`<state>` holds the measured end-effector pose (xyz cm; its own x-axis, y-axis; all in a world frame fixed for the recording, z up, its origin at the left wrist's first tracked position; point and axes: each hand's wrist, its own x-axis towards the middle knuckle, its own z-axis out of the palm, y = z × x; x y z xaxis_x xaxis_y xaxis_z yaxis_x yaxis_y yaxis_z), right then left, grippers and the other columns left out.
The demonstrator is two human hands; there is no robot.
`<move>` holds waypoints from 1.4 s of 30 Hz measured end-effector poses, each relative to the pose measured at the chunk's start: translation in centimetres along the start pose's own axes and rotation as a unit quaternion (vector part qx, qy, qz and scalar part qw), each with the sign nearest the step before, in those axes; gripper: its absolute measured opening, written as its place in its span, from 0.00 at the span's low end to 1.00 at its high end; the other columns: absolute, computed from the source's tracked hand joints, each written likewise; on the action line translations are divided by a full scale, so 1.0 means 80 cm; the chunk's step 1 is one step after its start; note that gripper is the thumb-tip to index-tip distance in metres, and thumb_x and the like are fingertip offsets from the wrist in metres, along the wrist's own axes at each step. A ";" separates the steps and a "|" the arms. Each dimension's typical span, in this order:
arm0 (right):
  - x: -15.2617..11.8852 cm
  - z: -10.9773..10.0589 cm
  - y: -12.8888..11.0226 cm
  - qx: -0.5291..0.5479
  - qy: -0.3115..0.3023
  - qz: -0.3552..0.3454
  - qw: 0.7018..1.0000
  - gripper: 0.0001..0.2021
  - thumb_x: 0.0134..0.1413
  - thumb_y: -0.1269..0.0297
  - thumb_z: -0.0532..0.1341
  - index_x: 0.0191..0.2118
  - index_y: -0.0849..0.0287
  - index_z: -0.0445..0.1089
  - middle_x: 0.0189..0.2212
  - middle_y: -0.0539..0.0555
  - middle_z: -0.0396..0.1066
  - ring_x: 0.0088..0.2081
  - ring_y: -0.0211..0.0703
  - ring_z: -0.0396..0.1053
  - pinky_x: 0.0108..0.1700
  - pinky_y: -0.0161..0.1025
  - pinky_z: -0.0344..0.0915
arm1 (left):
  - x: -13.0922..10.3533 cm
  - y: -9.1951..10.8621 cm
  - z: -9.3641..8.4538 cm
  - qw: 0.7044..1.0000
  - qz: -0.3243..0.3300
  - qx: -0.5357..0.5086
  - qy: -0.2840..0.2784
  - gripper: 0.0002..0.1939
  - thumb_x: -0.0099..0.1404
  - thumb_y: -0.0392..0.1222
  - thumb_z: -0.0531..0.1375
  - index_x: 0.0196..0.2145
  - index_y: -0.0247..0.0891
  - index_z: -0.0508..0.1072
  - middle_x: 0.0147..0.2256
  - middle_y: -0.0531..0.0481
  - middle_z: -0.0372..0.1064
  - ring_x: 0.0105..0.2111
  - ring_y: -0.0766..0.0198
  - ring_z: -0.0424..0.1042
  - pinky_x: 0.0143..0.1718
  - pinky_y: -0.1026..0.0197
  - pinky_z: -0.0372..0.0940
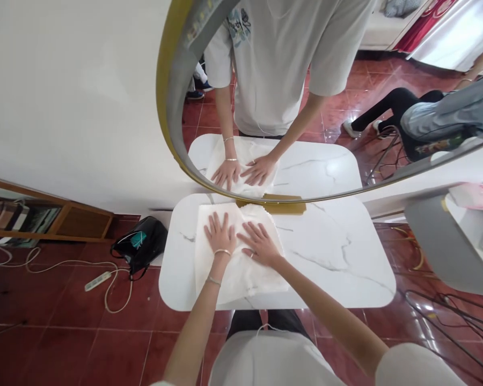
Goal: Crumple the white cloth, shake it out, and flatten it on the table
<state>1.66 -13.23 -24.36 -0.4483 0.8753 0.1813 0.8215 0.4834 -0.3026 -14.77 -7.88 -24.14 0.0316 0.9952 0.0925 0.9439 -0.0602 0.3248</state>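
Note:
A thin white cloth (pixel 235 281) with a wavy edge on its right side lies spread over the left half of a white marble-patterned table (pixel 330 252). My left hand (pixel 220 234) rests flat on the cloth's upper part, fingers spread, with bracelets at the wrist and forearm. Beside it, my right hand (pixel 261 244) also lies flat on the cloth, its fingers stretched toward the left and the thumb apart. Neither hand grips anything. Whether the cloth is a garment or a towel, I cannot tell.
A large gold-rimmed mirror (pixel 171 123) stands over the table's back edge, with a gold base (pixel 284 205). A black bag (pixel 145 246) and a power strip (pixel 97 281) with cables lie on the red tiles. At right is a grey-white table (pixel 438 246); a seated person shows in the mirror.

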 end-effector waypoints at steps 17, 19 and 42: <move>-0.157 -0.027 -0.039 0.047 -0.098 -0.053 0.993 0.38 0.59 0.45 0.53 0.69 0.51 0.39 0.69 0.55 0.36 0.68 0.56 0.34 0.65 0.61 0.41 | -0.149 0.042 0.000 0.999 0.017 0.047 -0.010 0.26 0.68 0.41 0.48 0.63 0.43 0.58 0.67 0.42 0.42 0.68 0.49 0.35 0.64 0.37 0.38; -0.163 -0.033 -0.008 0.027 -0.081 -0.038 0.996 0.37 0.58 0.43 0.53 0.68 0.50 0.41 0.68 0.55 0.37 0.68 0.57 0.36 0.65 0.61 0.41 | -0.132 0.071 0.012 0.998 0.039 0.035 -0.017 0.26 0.68 0.41 0.48 0.63 0.44 0.57 0.67 0.42 0.42 0.68 0.49 0.35 0.64 0.37 0.38; -0.309 -0.077 0.068 -0.033 -0.035 0.052 0.998 0.50 0.48 0.34 0.56 0.69 0.59 0.40 0.68 0.60 0.40 0.67 0.61 0.38 0.65 0.60 0.34 | -0.185 0.242 0.072 0.991 0.128 -0.002 -0.027 0.31 0.67 0.42 0.52 0.66 0.48 0.48 0.69 0.45 0.34 0.67 0.48 0.37 0.65 0.38 0.39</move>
<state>19.38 -32.28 -24.71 -0.3813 0.9205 0.0856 0.8848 0.3902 -0.2546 4.93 -23.29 -24.61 0.2876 0.9499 0.1227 0.9014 -0.3117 0.3006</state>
